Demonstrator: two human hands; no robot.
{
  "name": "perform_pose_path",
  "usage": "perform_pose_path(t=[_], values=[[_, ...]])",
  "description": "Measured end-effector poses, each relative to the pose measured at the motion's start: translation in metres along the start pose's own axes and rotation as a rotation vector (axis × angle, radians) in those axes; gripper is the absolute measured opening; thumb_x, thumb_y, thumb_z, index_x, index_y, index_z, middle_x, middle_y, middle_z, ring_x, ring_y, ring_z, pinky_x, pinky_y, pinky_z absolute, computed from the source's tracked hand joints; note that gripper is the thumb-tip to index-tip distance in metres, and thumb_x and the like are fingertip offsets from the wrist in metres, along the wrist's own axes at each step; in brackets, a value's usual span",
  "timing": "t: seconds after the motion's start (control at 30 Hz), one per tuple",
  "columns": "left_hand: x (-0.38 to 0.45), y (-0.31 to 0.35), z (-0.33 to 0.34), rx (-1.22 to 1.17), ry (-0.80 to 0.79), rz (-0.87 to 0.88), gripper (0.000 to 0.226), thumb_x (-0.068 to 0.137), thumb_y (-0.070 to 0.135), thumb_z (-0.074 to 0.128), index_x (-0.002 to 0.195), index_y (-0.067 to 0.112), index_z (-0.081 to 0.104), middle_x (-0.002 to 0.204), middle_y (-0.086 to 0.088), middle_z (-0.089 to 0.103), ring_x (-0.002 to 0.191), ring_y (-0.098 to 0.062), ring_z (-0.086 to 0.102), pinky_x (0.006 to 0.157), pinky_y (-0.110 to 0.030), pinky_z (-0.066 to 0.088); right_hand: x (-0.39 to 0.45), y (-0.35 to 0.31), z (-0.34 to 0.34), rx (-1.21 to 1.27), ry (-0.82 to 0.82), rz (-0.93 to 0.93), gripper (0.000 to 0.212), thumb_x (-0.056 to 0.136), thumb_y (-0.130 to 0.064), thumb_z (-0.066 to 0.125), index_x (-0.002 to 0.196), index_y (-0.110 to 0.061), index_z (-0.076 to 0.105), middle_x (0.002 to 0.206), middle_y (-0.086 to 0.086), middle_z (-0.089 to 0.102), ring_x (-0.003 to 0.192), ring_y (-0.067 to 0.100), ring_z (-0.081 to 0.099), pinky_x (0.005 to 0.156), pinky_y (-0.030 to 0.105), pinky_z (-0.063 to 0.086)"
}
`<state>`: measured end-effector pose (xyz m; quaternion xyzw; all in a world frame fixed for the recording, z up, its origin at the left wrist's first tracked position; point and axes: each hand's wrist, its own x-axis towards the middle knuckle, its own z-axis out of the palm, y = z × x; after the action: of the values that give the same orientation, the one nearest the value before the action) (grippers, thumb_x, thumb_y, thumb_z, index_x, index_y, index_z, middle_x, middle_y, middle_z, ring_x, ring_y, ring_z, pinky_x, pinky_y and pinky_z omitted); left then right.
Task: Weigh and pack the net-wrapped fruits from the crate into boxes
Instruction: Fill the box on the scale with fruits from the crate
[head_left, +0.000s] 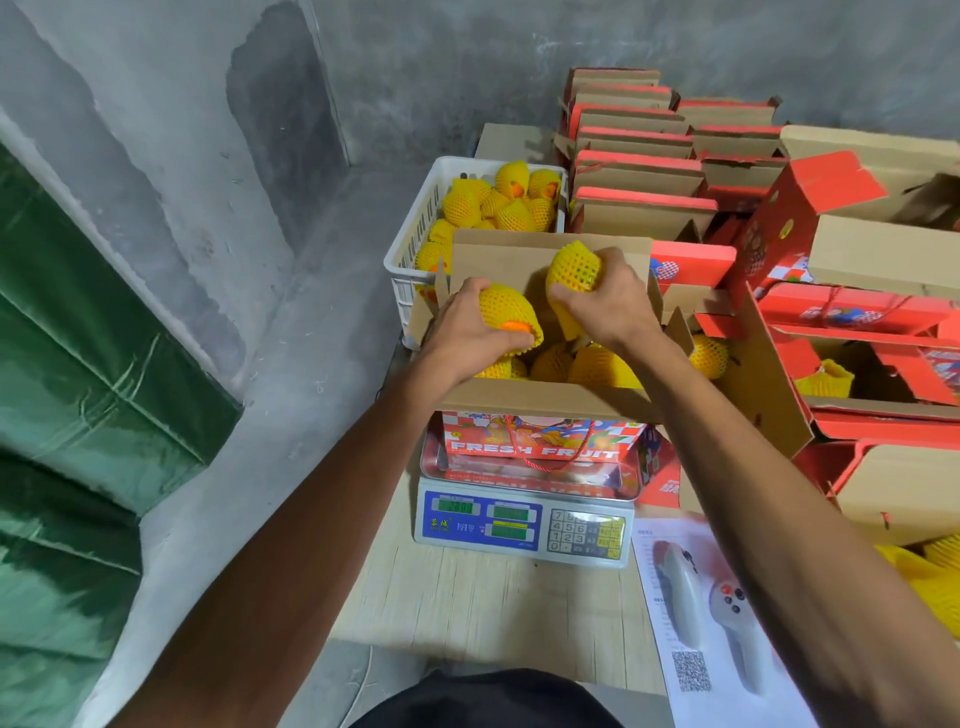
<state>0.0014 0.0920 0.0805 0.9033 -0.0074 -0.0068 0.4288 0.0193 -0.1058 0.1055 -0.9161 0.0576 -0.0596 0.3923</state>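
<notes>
Two bare forearms reach out from under the camera over the pale wooden surface (467, 597). Left hand (467, 332) curls its grip round a yellow foam-netted fruit (506, 312) with orange skin showing; right hand (608, 301) holds a second yellow netted fruit (574, 270). Both hang above the open red-printed cardboard box (540, 397), which holds more netted fruit and sits on the white-and-blue digital scale (524, 525); its display is too blurred to read. Behind stands the white plastic crate (410, 249) of netted fruit, beside stacked red boxes (644, 171).
</notes>
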Motion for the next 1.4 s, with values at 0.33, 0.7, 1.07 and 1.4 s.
perform_pose_path(t=[0.33, 0.7, 1.07, 1.4], values=[[-0.009, 0.000, 0.002, 0.024, -0.042, 0.014, 0.095, 0.067, 0.048, 0.088, 0.147, 0.029, 0.042, 0.139, -0.002, 0.052, 0.122, -0.023, 0.052, 0.097, -0.041, 0.050, -0.015, -0.004, 0.001, -0.078, -0.107, -0.052, 0.085, 0.064, -0.058, 0.074, 0.140, -0.030, 0.050, 0.132, 0.012, 0.057, 0.116, 0.031, 0.058, 0.094, 0.050, 0.055], [-0.005, 0.014, 0.003, 0.028, -0.114, 0.192, 0.091, 0.076, 0.020, 0.088, 0.153, 0.035, 0.041, 0.156, 0.004, 0.040, 0.141, -0.018, 0.039, 0.110, -0.035, 0.037, -0.012, 0.000, -0.014, -0.072, -0.023, -0.013, 0.082, 0.073, -0.053, 0.077, 0.145, -0.027, 0.047, 0.135, 0.014, 0.054, 0.122, 0.034, 0.056, 0.100, 0.053, 0.050], [0.006, 0.010, 0.004, -0.052, -0.125, 0.080, 0.070, 0.084, 0.031, 0.081, 0.146, 0.031, 0.048, 0.151, -0.001, 0.048, 0.134, -0.020, 0.048, 0.097, -0.035, 0.042, -0.017, 0.003, -0.003, -0.064, -0.086, -0.025, 0.081, 0.075, -0.051, 0.079, 0.145, -0.027, 0.046, 0.135, 0.015, 0.051, 0.121, 0.033, 0.054, 0.098, 0.053, 0.052], [0.005, 0.005, 0.006, -0.051, -0.102, 0.074, 0.056, 0.088, 0.033, 0.076, 0.139, 0.030, 0.052, 0.144, -0.001, 0.053, 0.123, -0.019, 0.054, 0.098, -0.038, 0.048, -0.019, -0.001, 0.004, -0.062, -0.133, -0.030, 0.081, 0.072, -0.051, 0.080, 0.143, -0.027, 0.048, 0.133, 0.015, 0.054, 0.120, 0.033, 0.056, 0.097, 0.052, 0.053]])
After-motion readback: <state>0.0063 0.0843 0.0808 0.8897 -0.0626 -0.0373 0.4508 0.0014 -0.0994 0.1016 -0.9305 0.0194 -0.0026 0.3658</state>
